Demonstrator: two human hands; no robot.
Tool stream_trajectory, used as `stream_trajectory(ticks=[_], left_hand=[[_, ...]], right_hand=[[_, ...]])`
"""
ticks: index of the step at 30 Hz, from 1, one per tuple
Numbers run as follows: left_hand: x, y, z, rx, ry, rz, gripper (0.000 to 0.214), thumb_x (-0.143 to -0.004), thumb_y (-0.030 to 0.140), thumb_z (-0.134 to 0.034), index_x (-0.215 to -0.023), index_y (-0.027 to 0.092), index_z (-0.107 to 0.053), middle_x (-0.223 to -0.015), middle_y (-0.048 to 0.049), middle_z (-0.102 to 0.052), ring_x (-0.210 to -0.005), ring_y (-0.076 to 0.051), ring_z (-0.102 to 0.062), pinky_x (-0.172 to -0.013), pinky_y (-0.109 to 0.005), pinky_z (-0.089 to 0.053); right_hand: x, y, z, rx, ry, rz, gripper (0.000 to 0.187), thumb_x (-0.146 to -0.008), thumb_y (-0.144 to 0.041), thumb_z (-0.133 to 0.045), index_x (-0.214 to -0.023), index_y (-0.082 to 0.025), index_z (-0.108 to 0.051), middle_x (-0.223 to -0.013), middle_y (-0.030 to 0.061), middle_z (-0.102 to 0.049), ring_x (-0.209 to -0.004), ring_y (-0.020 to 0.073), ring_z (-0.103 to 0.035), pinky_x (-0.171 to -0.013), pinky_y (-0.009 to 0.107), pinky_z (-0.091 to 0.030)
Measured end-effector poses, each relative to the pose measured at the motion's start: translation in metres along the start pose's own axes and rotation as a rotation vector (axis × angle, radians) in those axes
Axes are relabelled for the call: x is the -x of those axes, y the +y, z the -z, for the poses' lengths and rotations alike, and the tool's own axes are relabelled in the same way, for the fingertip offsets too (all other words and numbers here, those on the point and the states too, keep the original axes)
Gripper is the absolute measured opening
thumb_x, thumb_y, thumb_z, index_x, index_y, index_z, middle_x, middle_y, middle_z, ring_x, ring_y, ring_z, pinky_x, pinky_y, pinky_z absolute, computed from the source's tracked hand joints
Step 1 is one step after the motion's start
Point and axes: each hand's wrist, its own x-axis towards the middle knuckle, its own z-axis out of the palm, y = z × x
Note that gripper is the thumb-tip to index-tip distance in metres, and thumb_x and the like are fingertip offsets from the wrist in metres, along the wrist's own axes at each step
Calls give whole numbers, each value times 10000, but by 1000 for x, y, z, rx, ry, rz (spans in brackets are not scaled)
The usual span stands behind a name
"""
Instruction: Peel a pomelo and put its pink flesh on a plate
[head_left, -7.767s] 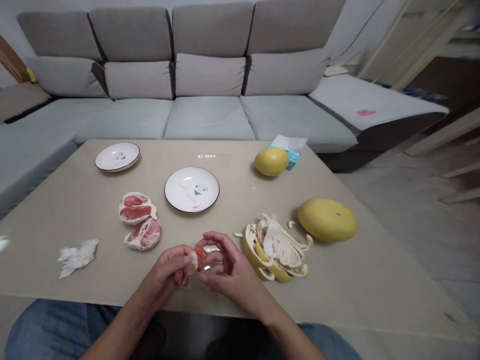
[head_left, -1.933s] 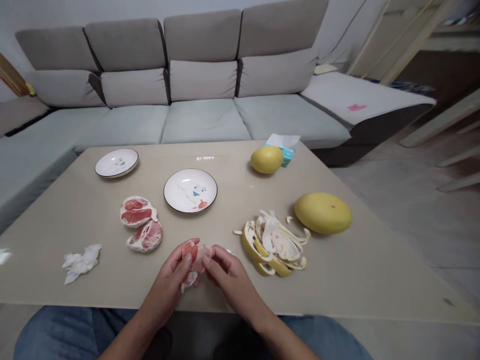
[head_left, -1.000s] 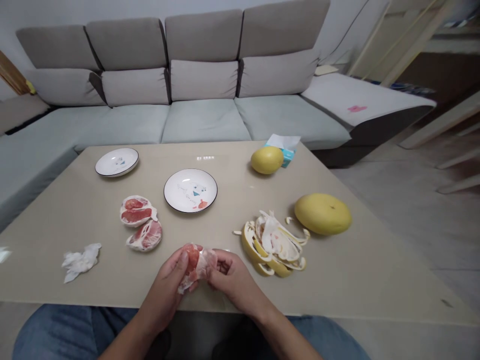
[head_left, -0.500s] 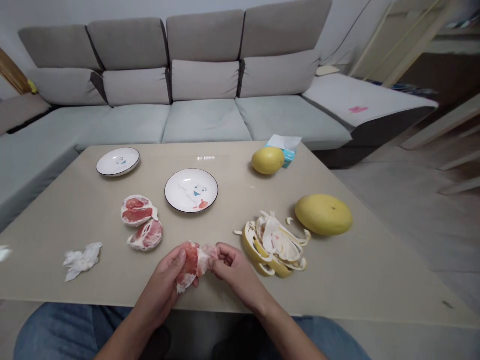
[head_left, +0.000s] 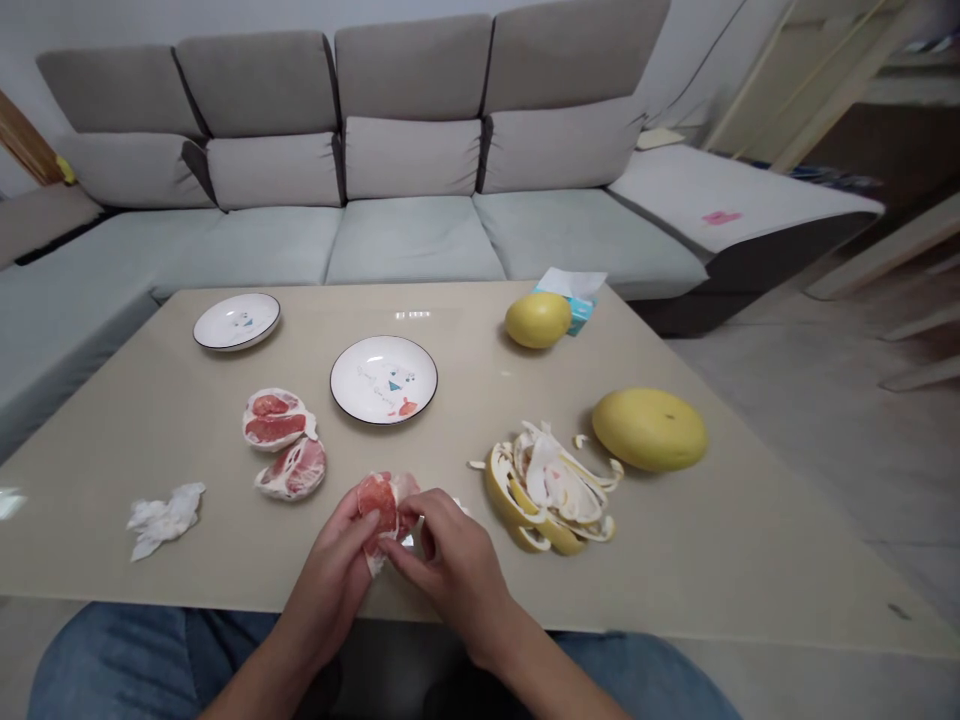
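Observation:
A red pomelo segment (head_left: 380, 497) with pale membrane on it is held over the table's near edge. My left hand (head_left: 334, 560) wraps around its left side, the thumb lying across the red flesh. My right hand (head_left: 450, 550) pinches at the segment's right side with bent fingers. Two larger chunks of pomelo (head_left: 279, 430) in white membrane rest on the table to the left of my hands. A heap of yellow-and-white pomelo peel (head_left: 551, 490) lies to the right of my right hand.
A white plate (head_left: 382, 375) sits mid-table, another plate (head_left: 236, 322) at the far left. Two whole pomelos (head_left: 649, 430) are on the right, the farther one by a blue tissue pack (head_left: 581, 300). A crumpled tissue (head_left: 166, 518) lies left. A grey sofa (head_left: 412, 235) stands behind the table (head_left: 720, 560).
My right hand has moved left, in closer to the segment; the membrane it stretched out to the right is no longer pulled taut. My left hand still holds the segment.

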Motion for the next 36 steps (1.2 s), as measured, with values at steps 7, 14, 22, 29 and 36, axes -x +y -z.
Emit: stream_trajectory(ticks=[7, 14, 22, 29, 36], left_hand=[[0, -1, 3, -106, 27, -53, 529, -735, 269, -807, -1231, 201, -634, -1289, -114, -657, -1256, -290, -562, -1057, -373, -425], [1, 1, 1, -170, 129, -81, 601, -633, 266, -863, -1182, 208, -627, -1171, -92, -711, -1129, -270, -641, -989, -355, -470], [1, 2, -2, -128, 62, -39, 572, -607, 264, -877, -1117, 192, -625, -1051, -80, -730, -986, -244, -687, -903, -324, -492], [-3, 0, 3, -109, 48, -54, 530, -645, 223, -872, -1106, 202, -612, -969, -37, -715, -909, -182, -678, -835, -259, -506], [-6, -3, 7, -64, -5, -52, 470, -695, 184, -845, -1096, 189, -601, -988, -46, -694, -907, -161, -657, -828, -246, -508]], right_hand=[[-3, -2, 2, -51, 31, -42, 77, -861, -174, -622, -916, -223, -597, -815, 6, -620, -594, 121, -520, -567, 248, -402], [-1, -7, 6, -191, 79, -26, 78, -870, -162, -607, -916, -225, -614, -795, 6, -610, -564, 108, -520, -537, 234, -429], [-4, -9, 15, -234, 96, -4, 48, -873, -215, -667, -918, -226, -651, -784, 15, -633, -611, 124, -558, -565, 245, -464], [-6, -15, 21, -306, 22, -12, 90, -872, -159, -621, -927, -223, -653, -844, 29, -653, -695, 132, -607, -624, 247, -522], [-8, -20, 24, -408, -20, -117, 76, -871, -189, -615, -920, -210, -669, -891, 32, -677, -725, 120, -650, -630, 204, -561]])
